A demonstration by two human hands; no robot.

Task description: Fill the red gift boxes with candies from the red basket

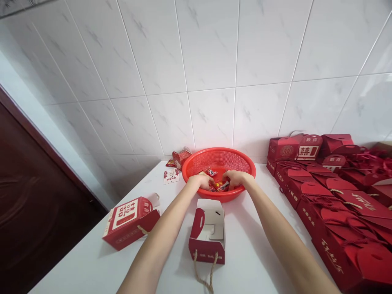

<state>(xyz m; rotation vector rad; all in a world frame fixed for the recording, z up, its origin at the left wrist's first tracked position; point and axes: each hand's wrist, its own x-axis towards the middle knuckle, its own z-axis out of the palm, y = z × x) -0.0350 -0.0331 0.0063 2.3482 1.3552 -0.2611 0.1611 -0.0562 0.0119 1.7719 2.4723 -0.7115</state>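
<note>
Both of my hands reach into a red plastic colander standing near the wall. A small pile of wrapped candies lies in its bottom. My left hand is at the pile's left side, its fingers curled down among the wrappers; what they grip is hidden. On the right side, my right hand has its fingers bent around a candy wrapper at the pile's edge. Between my forearms stands an open red gift box with a white inside and a rope handle; I see no contents in it.
Another red gift box lies left of my left arm. Beside the colander are a red patterned package and a printed card. Rows of closed red gift boxes fill the right side. A tiled wall bounds the white table.
</note>
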